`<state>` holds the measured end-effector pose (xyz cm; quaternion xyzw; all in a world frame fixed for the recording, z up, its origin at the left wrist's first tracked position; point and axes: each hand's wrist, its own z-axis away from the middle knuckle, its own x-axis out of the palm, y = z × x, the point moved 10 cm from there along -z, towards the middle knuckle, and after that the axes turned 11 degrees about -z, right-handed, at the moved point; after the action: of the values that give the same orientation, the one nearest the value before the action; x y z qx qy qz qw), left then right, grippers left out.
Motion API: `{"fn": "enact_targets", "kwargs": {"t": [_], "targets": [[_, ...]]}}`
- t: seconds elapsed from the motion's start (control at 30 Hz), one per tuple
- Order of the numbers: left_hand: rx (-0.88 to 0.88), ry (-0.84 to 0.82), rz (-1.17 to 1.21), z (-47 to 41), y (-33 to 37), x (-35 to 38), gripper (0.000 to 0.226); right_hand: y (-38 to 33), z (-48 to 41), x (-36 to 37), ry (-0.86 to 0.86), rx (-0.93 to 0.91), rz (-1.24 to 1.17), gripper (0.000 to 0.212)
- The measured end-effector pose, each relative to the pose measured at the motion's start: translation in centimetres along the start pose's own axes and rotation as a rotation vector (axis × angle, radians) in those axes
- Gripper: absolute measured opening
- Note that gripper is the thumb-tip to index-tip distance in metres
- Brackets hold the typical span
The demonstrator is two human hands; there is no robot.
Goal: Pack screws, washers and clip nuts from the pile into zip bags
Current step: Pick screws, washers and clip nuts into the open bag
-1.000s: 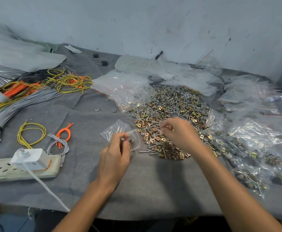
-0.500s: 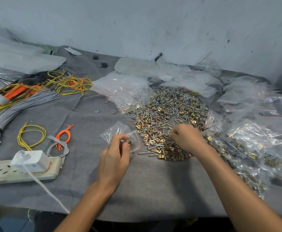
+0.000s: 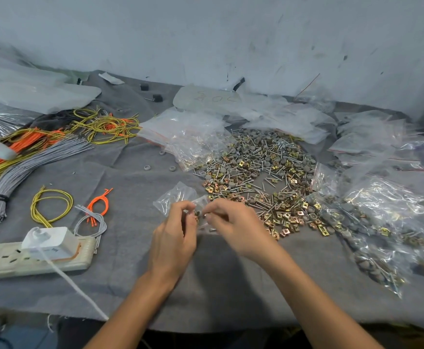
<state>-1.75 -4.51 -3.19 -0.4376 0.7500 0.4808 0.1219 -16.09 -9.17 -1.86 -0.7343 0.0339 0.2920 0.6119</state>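
Change: right hand (image 3: 238, 230) was out on the pile (image 3: 264, 172) half a second ago, picking. It is now back at the near-left rim of the pile, right at the mouth of the bag (image 3: 177, 196). Left hand (image 3: 174, 238) has hardly moved; it held the bag mouth before and holds it now.

Right fingers (image 3: 213, 210) are curled together, thumb against index, pinching small parts (image 3: 198, 214) at the mouth. Parts are too small to tell whether they are screw, washer or clip nut. Left fingers (image 3: 183, 207) are curled too, clamped on the near lip of the bag and keeping it open. The two hands almost touch.

Meaning for the task: judged as the drop-in step of one pick-and-load cycle. Parts are at the opening, not clearly inside yet. The pile is still large, so many cycles are left.

The bag lies flat on the surface (image 3: 231, 285), centre-front, just left of the pile. Its long axis runs diagonally: the closed end points to the far-left, the mouth points near-right toward the pile and the hands. It is clear, crumpled, and looks nearly empty.

Filled bags (image 3: 387, 222) sit along the right edge, empty bags (image 3: 190, 137) behind the pile toward the far edge. Wires (image 3: 29, 157) and a power strip (image 3: 9, 260) are at the left edge, well apart from the work.
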Motion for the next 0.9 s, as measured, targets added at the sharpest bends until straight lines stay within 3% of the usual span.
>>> {"fn": "enact_targets", "kwargs": {"t": [0.2,0.3,0.4,0.5,0.67,0.9], "targets": [[0.030,0.014,0.007,0.1,0.2,-0.2,0.017,-1.9,-0.9,2.5,0.004,-0.092,0.331,0.023],[0.046,0.023,-0.002,0.0,0.4,-0.3,0.017,-1.1,-1.1,2.1,0.013,-0.027,0.253,0.028],[0.044,0.026,-0.001,-0.1,0.4,-0.3,0.014,-0.1,-1.4,-0.7,0.077,0.028,0.093,0.014],[0.043,0.023,-0.005,0.0,0.4,-0.2,0.012,1.3,-2.4,-5.4,0.154,0.081,0.225,0.005],[0.012,0.006,-0.025,-0.1,0.2,-0.2,0.021,5.7,-3.1,-8.8,0.038,0.318,0.578,0.015],[0.020,0.003,-0.023,-0.1,0.5,-0.3,0.020,6.5,-3.1,-8.4,-0.016,0.355,0.575,0.015]]}}
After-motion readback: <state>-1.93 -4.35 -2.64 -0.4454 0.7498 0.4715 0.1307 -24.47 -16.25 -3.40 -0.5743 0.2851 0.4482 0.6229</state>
